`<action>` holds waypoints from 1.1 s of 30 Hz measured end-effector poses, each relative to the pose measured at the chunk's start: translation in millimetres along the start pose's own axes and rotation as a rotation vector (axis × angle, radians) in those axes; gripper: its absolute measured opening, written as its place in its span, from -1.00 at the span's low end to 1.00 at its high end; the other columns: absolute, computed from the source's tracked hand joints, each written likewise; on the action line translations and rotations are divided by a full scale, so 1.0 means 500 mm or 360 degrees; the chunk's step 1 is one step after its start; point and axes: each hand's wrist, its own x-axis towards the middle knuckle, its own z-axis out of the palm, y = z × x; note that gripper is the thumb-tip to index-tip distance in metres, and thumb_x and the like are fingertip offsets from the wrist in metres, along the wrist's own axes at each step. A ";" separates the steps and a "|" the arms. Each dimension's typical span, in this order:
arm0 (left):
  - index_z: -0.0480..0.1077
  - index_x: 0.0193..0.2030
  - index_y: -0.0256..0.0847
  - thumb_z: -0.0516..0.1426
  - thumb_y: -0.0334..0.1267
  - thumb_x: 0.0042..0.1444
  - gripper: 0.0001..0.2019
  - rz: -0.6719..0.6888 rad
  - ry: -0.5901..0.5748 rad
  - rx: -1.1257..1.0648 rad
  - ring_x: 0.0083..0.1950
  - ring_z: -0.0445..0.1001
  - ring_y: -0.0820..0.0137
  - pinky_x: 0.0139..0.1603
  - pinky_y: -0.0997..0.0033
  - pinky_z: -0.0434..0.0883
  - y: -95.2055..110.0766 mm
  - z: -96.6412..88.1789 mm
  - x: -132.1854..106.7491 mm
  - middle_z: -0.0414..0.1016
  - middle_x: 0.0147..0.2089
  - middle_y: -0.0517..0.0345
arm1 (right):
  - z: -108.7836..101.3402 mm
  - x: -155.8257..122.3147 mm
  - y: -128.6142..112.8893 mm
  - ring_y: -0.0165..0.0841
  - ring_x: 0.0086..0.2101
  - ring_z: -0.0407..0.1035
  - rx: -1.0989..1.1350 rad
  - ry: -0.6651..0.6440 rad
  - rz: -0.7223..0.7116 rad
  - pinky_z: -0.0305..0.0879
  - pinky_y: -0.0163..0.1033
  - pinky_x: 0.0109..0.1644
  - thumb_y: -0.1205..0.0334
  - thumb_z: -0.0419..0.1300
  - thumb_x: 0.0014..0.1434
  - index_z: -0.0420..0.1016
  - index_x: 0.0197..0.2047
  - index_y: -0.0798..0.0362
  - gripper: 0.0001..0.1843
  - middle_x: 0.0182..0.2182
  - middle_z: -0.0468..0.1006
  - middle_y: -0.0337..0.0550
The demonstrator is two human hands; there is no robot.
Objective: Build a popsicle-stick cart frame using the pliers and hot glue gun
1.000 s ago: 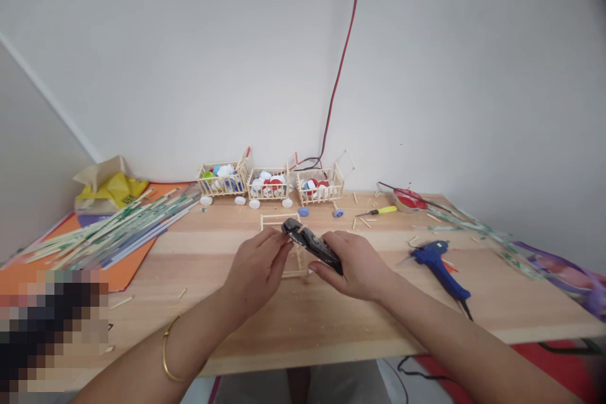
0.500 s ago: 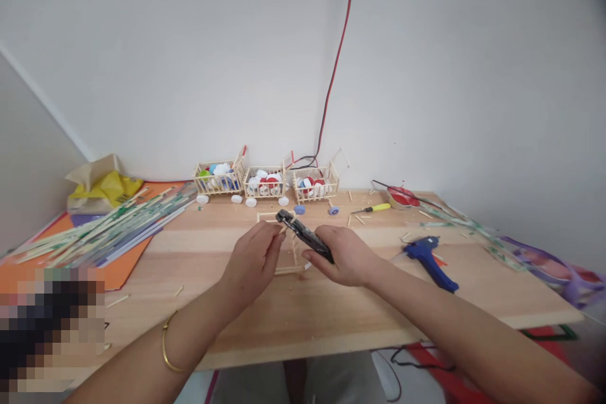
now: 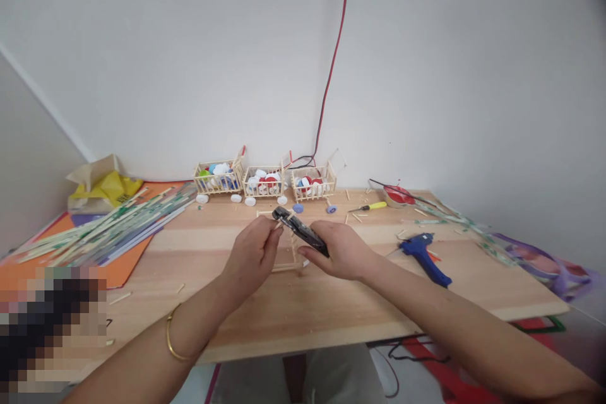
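Note:
My right hand (image 3: 341, 250) is wrapped round the handles of black pliers (image 3: 300, 231), whose jaws point up and left. My left hand (image 3: 252, 254) pinches a short wooden stick (image 3: 281, 221) and holds it at the plier jaws. Both hands hover over a small rectangular frame of wooden sticks (image 3: 285, 251) lying flat on the wooden table (image 3: 303, 309). A gold bangle sits on my left wrist.
Three small stick carts (image 3: 264, 182) filled with bottle caps stand at the back by the wall. A pile of long sticks (image 3: 104, 227) lies on orange paper at left. A blue glue gun (image 3: 423, 251), a yellow screwdriver (image 3: 370, 206) and a red dish (image 3: 396, 195) lie at right.
The hands with the pliers and stick have stayed together over the frame; the view has shifted slightly, and the plier jaws now sit closer to my left fingertips.

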 end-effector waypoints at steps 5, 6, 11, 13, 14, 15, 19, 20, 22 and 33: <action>0.24 -0.40 -0.19 -0.09 -0.29 0.26 -0.78 -0.0096 -0.0060 -0.0108 -0.44 0.30 0.40 -0.40 0.43 0.22 0.007 -0.013 0.001 0.31 -0.49 0.19 | 0.001 0.001 -0.006 -0.37 -0.43 0.26 0.0000 0.0044 -0.0009 0.02 -0.31 -0.37 -0.09 0.01 0.21 0.24 -0.34 0.06 -0.65 -0.42 0.39 -0.17; 0.26 -0.39 -0.20 -0.10 -0.27 0.26 -0.78 -0.0107 -0.0076 -0.0141 -0.43 0.31 0.40 -0.40 0.42 0.22 0.008 -0.015 0.002 0.32 -0.48 0.18 | 0.000 0.001 -0.005 -0.37 -0.43 0.26 -0.0008 0.0045 -0.0013 0.02 -0.30 -0.37 -0.09 0.01 0.20 0.25 -0.34 0.06 -0.64 -0.42 0.39 -0.17; 0.30 -0.35 -0.23 -0.11 -0.24 0.27 -0.75 -0.0154 -0.0169 -0.0296 -0.43 0.31 0.41 -0.38 0.43 0.23 0.009 -0.019 -0.001 0.33 -0.48 0.19 | -0.002 0.002 0.002 -0.37 -0.44 0.25 0.0018 0.0030 -0.0058 0.02 -0.31 -0.38 -0.14 0.02 0.18 0.24 -0.35 0.06 -0.61 -0.41 0.40 -0.15; 0.31 -0.35 -0.23 -0.09 -0.24 0.27 -0.75 -0.0178 -0.0193 -0.0344 -0.45 0.29 0.44 -0.40 0.46 0.22 0.009 -0.020 -0.002 0.31 -0.50 0.22 | 0.000 0.002 0.004 -0.36 -0.43 0.25 0.0024 0.0041 -0.0074 0.02 -0.31 -0.37 -0.14 0.02 0.17 0.24 -0.35 0.06 -0.60 -0.41 0.40 -0.14; 0.31 -0.35 -0.23 -0.09 -0.23 0.27 -0.76 -0.0190 -0.0204 -0.0367 -0.45 0.29 0.45 -0.40 0.47 0.22 0.009 -0.020 -0.002 0.30 -0.50 0.23 | 0.000 0.001 0.005 -0.36 -0.43 0.25 0.0024 0.0049 -0.0077 0.02 -0.31 -0.37 -0.15 0.02 0.17 0.23 -0.35 0.06 -0.60 -0.41 0.39 -0.14; 0.31 -0.34 -0.23 -0.08 -0.23 0.27 -0.76 -0.0206 -0.0216 -0.0392 -0.45 0.29 0.45 -0.40 0.48 0.22 0.009 -0.020 -0.001 0.31 -0.50 0.23 | 0.001 0.001 0.005 -0.36 -0.43 0.24 0.0026 0.0053 -0.0078 0.01 -0.31 -0.37 -0.15 0.02 0.17 0.23 -0.35 0.06 -0.60 -0.41 0.39 -0.15; 0.31 -0.35 -0.22 -0.08 -0.21 0.27 -0.75 -0.0287 -0.0220 -0.0500 -0.44 0.30 0.46 -0.40 0.50 0.24 0.007 -0.017 0.001 0.33 -0.48 0.23 | 0.004 -0.003 0.003 -0.36 -0.44 0.24 0.0054 0.0060 -0.0053 0.01 -0.30 -0.37 -0.14 0.01 0.17 0.23 -0.36 0.05 -0.61 -0.43 0.38 -0.16; 0.32 -0.34 -0.22 -0.07 -0.20 0.26 -0.76 -0.0309 -0.0198 -0.0508 -0.43 0.31 0.46 -0.39 0.50 0.24 0.006 -0.014 0.000 0.34 -0.47 0.23 | 0.005 -0.004 0.002 -0.36 -0.44 0.24 0.0055 0.0064 -0.0034 0.00 -0.31 -0.37 -0.14 0.01 0.17 0.23 -0.37 0.05 -0.61 -0.44 0.37 -0.17; 0.33 -0.28 -0.22 -0.01 -0.19 0.23 -0.82 -0.0340 -0.0109 -0.0482 -0.42 0.32 0.46 -0.37 0.50 0.25 0.004 -0.010 -0.002 0.36 -0.45 0.24 | 0.008 -0.006 0.000 -0.37 -0.45 0.22 0.0050 0.0074 0.0011 -0.03 -0.31 -0.39 -0.13 0.00 0.18 0.22 -0.38 0.05 -0.61 -0.46 0.36 -0.19; 0.31 -0.26 -0.20 0.06 -0.31 0.19 -0.96 -0.0232 0.0094 -0.0119 -0.45 0.31 0.50 -0.43 0.54 0.20 -0.002 0.006 -0.006 0.38 -0.43 0.27 | 0.015 0.002 -0.002 -0.41 -0.51 0.20 0.0090 -0.0046 0.0071 -0.08 -0.32 -0.44 -0.09 -0.01 0.21 0.22 -0.42 0.05 -0.62 -0.54 0.35 -0.21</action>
